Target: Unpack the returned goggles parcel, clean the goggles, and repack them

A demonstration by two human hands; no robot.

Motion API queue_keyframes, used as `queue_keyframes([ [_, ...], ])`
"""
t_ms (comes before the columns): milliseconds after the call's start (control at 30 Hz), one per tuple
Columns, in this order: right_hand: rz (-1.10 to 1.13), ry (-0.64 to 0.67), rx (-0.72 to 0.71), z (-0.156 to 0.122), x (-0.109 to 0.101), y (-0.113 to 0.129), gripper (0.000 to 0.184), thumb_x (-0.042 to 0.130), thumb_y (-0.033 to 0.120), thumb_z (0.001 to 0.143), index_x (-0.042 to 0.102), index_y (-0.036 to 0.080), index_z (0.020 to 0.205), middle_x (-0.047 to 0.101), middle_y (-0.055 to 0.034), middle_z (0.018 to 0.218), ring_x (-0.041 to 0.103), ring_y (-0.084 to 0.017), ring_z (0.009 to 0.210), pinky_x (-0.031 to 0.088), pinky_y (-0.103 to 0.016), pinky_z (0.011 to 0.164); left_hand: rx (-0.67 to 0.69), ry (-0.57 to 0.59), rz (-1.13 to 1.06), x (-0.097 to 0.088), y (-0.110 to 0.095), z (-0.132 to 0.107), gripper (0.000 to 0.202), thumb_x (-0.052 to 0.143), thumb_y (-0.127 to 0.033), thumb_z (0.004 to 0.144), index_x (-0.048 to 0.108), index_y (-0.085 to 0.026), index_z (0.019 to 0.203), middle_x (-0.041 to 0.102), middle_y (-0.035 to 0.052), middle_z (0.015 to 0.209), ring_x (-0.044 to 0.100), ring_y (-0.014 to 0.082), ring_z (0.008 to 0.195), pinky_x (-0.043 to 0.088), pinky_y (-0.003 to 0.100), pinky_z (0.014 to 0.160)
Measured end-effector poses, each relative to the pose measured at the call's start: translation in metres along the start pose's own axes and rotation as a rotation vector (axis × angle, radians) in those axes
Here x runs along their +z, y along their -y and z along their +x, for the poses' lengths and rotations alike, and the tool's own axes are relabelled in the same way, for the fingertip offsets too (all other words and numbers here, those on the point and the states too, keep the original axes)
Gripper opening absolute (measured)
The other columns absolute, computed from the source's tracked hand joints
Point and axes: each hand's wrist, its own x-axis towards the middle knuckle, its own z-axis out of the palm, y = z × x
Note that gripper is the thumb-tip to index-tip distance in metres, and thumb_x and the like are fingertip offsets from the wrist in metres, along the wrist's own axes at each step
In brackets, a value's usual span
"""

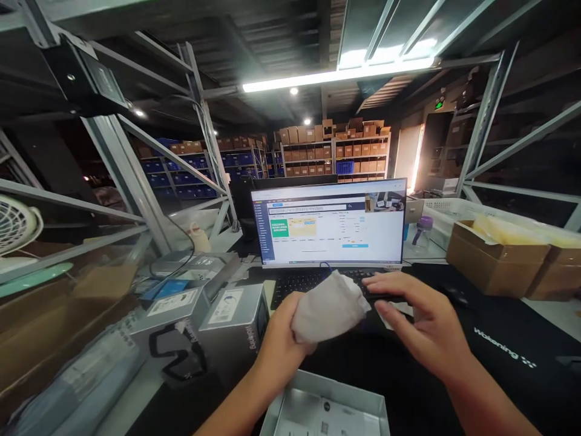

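Your left hand [282, 332] is clamping a soft, white wrapped bundle [330, 307]; a grey, rectangular, open-topped box [340, 392] is lying at its six o'clock, your right hand [429, 321] hovering, fingers parted, at three.

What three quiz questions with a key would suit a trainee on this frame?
1. Which hand holds the white bundle?
2. True or false: the right hand is open.
3. Which word is printed on the black mat?
A) Fragile
B) Wakening
C) Returns

Key:
1. The left hand.
2. True.
3. B.
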Motion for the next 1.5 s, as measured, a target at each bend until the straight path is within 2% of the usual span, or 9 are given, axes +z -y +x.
queue_keyframes([
  [100, 0.093, 0.032, 0.134, -0.002, -0.005, -0.007, 0.022, 0.063, 0.018, 0.092, 0.068, 0.03, 0.11, 0.072, 0.0003, 0.107, 0.068, -0.014, 0.097, 0.056, -0.023, 0.083, 0.055, 0.014, -0.086, 0.001, 0.004, 0.001, 0.032, 0.062, -0.011, 0.073, 0.061, -0.02, 0.103, 0.065, 0.001, 0.098, 0.06, 0.018, 0.086, 0.045, 0.025, 0.074],
  [267, 0.24, 0.209, 0.173, -0.005, 0.009, -0.003, 0.039, 0.064, 0.006, 0.082, 0.068, 0.028, 0.113, 0.071, 0.0007, 0.105, 0.066, -0.012, 0.088, 0.054, -0.021, 0.075, 0.061, 0.102, -0.173, 0.009, 0.009, 0.004, 0.024, 0.061, -0.016, 0.079, 0.062, -0.02, 0.103, 0.067, 0.0045, 0.106, 0.062, 0.0195, 0.092, 0.047, 0.027, 0.08],
  [433, 0.167, 0.108, 0.193, -0.005, 0.014, -0.008, 0.024, 0.069, 0.002, 0.075, 0.072, 0.024, 0.084, 0.073, 0.0023, 0.083, 0.067, -0.014, 0.076, 0.052, -0.024, 0.07, 0.009, 0.118, -0.079, 0.013, 0.013, 0.007, 0.013, 0.059, -0.014, 0.076, 0.06, -0.019, 0.088, 0.065, 0.0026, 0.09, 0.059, 0.018, 0.081, 0.044, 0.026, 0.071],
  [600, 0.224, 0.104, 0.189, -0.004, 0.012, -0.011, 0.014, 0.07, 0.013, 0.085, 0.075, 0.025, 0.088, 0.075, 0.0008, 0.086, 0.068, -0.014, 0.079, 0.053, -0.024, 0.072, -0.103, 0.151, -0.047, 0.016, 0.014, 0.007, 0.027, 0.059, -0.009, 0.066, 0.062, -0.019, 0.091, 0.065, -0.001, 0.086, 0.056, 0.0167, 0.076, 0.041, 0.027, 0.068],
  [833, 0.274, 0.269, 0.377, -0.001, 0.019, -0.017, 0.021, 0.059, 0.005, 0.071, 0.072, 0.021, 0.072, 0.069, 0.0006, 0.077, 0.06, -0.013, 0.068, 0.045, -0.022, 0.06, -0.18, 0.251, -0.071, 0.022, 0.023, 0.006, 0.031, 0.066, -0.011, 0.069, 0.061, -0.02, 0.098, 0.065, -0.0015, 0.088, 0.059, 0.0175, 0.08, 0.043, 0.028, 0.07],
  [1000, 0.438, 0.013, 0.617, 0.003, 0.01, -0.028, 0.011, 0.071, 0.03, 0.077, 0.069, 0.019, 0.075, 0.069, -0.0023, 0.072, 0.064, -0.017, 0.065, 0.049, -0.024, 0.057, -0.199, 0.277, -0.508, 0.021, 0.031, 0.008, 0.073, 0.076, -0.057, 0.077, 0.044, -0.023, 0.134, 0.057, 0.0129, 0.133, 0.058, 0.0264, 0.118, 0.048, 0.038, 0.097],
  [1133, 0.464, -0.092, 0.656, 0.004, 0.009, -0.032, 0.026, 0.08, 0.04, 0.071, 0.066, 0.018, 0.073, 0.069, -0.0027, 0.071, 0.062, -0.016, 0.061, 0.049, -0.024, 0.053, -0.481, 0.43, -0.968, 0.024, 0.031, 0.01, 0.085, 0.046, -0.085, 0.08, 0.051, -0.018, 0.132, 0.066, 0.0152, 0.114, 0.07, 0.0212, 0.086, 0.057, 0.034, 0.076],
  [1333, 0.423, 0.11, 0.546, 0.001, 0.007, -0.036, 0.003, 0.073, 0.017, 0.066, 0.072, 0.019, 0.068, 0.072, -0.0019, 0.076, 0.065, -0.017, 0.068, 0.052, -0.025, 0.061, -0.701, -0.08, -1.036, 0.026, 0.027, 0.02, 0.043, 0.09, -0.039, 0.068, 0.066, -0.017, 0.097, 0.064, -0.0033, 0.074, 0.053, 0.0018, 0.05, 0.045, 0.01, 0.045],
  [1500, 0.468, 0.191, 0.436, 0.003, -0.021, -0.043, 0.01, 0.086, 0.021, 0.066, 0.078, 0.023, 0.073, 0.072, -0.0015, 0.075, 0.065, -0.015, 0.068, 0.052, -0.022, 0.062, -0.586, -0.105, -0.89, 0.02, 0.023, 0.018, 0.047, 0.091, -0.047, 0.061, 0.064, -0.015, 0.084, 0.058, -0.0059, 0.062, 0.045, 0.0018, 0.04, 0.034, 0.011, 0.033],
])
